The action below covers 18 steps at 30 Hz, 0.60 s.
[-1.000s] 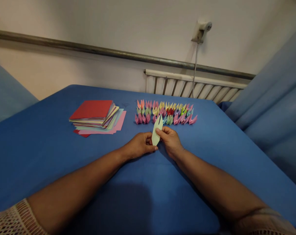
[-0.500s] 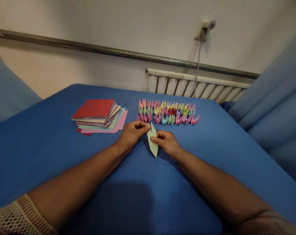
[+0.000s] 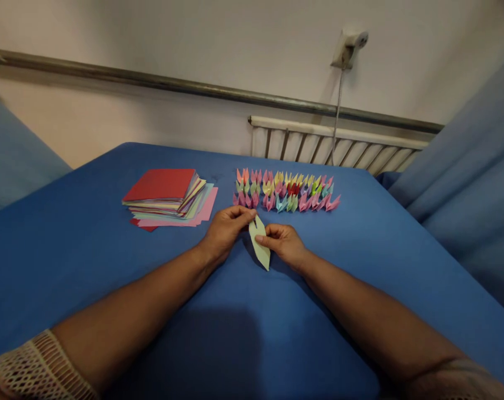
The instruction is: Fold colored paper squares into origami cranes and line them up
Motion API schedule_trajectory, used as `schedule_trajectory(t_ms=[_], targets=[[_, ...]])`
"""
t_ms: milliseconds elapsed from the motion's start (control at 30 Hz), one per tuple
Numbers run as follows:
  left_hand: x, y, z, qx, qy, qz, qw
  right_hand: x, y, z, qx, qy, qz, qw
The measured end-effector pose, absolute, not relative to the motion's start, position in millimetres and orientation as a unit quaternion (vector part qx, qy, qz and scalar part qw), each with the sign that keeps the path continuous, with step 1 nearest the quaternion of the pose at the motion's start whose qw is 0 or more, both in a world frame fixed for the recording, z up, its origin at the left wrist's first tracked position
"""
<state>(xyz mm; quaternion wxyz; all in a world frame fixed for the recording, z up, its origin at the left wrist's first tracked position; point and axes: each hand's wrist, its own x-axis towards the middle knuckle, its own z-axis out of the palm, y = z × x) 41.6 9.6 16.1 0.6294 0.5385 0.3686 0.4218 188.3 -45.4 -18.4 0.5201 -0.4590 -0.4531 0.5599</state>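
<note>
Between my hands is a pale green folded paper (image 3: 260,251), a long pointed diamond with a slit at its upper end. My left hand (image 3: 225,229) pinches the upper tip between thumb and fingers. Lower down, my right hand (image 3: 288,243) grips the right edge, its thumb lying over the front face and its fingers behind, mostly hidden. Just beyond my hands stand rows of small folded paper cranes (image 3: 291,190) in pink, yellow, green, red and blue.
A stack of coloured paper sheets (image 3: 162,186), red on top, lies to the left on the blue-covered table (image 3: 89,244). Behind the table are a radiator (image 3: 302,144), a metal rail (image 3: 172,83) and a wall socket (image 3: 345,50) with a cord. Blue curtains (image 3: 464,183) hang at the right.
The green paper has tilted slightly, its upper tip shifting left and down. My left fingers have closed over that tip. My right hand keeps nearly the same hold.
</note>
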Motion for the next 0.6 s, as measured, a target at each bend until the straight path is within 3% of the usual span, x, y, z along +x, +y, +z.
schedule_trajectory(t_ms=[200, 367, 600], targets=[[42, 7, 17, 0.586, 0.376, 0.42, 0.583, 191, -44, -18, -0.449, -0.38, 0.535, 0.607], [45, 5, 10, 0.647, 0.37, 0.411, 0.526, 192, -43, -18, -0.456, -0.407, 0.525, 0.592], [43, 9, 7, 0.653, 0.357, 0.405, 0.531, 192, -38, -20, -0.457, -0.388, 0.509, 0.618]])
